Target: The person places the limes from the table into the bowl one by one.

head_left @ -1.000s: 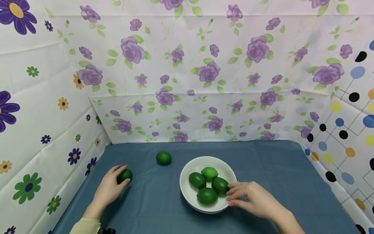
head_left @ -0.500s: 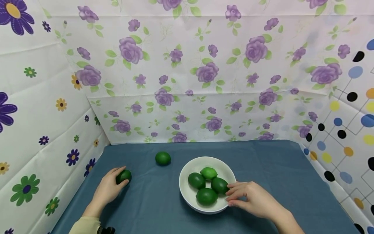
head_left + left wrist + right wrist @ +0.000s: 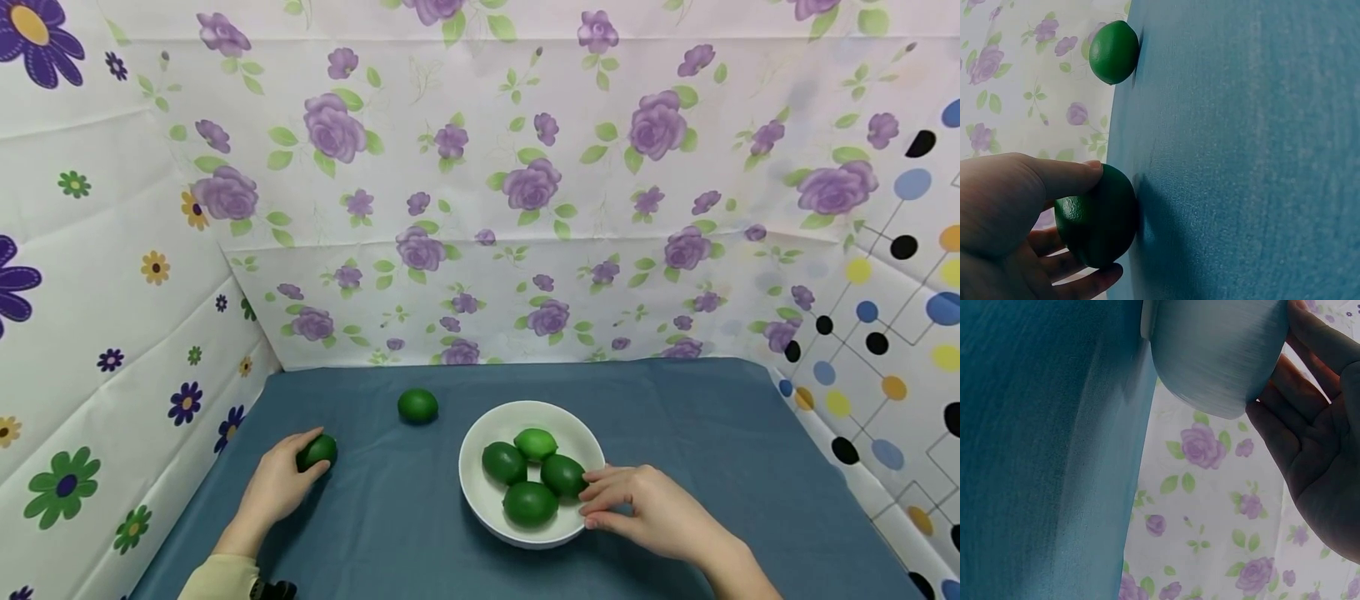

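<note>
My left hand point(image 3: 276, 483) grips a dark green lime point(image 3: 321, 451) at the left of the table. In the left wrist view the thumb lies over this lime point(image 3: 1100, 219) and the fingers curl under it, with its far side close to the cloth. On the right, my right hand point(image 3: 660, 512) holds the rim of a white bowl point(image 3: 480, 515), fingertips over the edge beside a lime. Several green limes point(image 3: 531, 504) lie in the bowl. The right wrist view shows the bowl's outer wall point(image 3: 1216, 356) with the fingers point(image 3: 1279, 428) at its rim.
Another lime point(image 3: 417, 406) rests on the blue tablecloth point(image 3: 397, 500), behind and left of the bowl. A floral curtain point(image 3: 480, 208) rises along the table's back edge. Patterned sheets flank the table, with flowers at left and coloured dots at right.
</note>
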Motion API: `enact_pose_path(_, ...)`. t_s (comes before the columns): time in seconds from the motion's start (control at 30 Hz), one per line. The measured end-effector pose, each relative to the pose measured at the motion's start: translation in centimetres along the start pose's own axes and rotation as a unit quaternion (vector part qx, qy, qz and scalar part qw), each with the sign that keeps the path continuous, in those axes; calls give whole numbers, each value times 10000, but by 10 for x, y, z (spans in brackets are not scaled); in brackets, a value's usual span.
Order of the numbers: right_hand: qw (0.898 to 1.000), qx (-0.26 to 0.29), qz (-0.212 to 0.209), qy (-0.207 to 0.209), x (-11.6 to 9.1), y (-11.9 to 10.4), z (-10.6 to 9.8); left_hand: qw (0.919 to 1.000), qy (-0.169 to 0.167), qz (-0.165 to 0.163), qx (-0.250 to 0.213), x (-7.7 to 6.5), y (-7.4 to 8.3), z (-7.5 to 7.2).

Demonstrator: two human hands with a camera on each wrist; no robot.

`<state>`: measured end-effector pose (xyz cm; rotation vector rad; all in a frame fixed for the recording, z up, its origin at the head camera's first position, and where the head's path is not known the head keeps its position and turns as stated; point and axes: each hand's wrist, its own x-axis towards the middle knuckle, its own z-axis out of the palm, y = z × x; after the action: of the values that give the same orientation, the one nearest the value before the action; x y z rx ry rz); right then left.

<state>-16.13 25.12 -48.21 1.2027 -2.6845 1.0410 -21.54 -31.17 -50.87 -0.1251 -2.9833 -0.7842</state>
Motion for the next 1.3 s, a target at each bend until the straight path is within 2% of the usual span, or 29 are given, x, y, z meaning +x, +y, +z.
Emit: enact_pose_path(1.3, 10000, 11, -77, 17, -1, -1, 0, 9999, 10, -163, -39, 2, 0, 0)
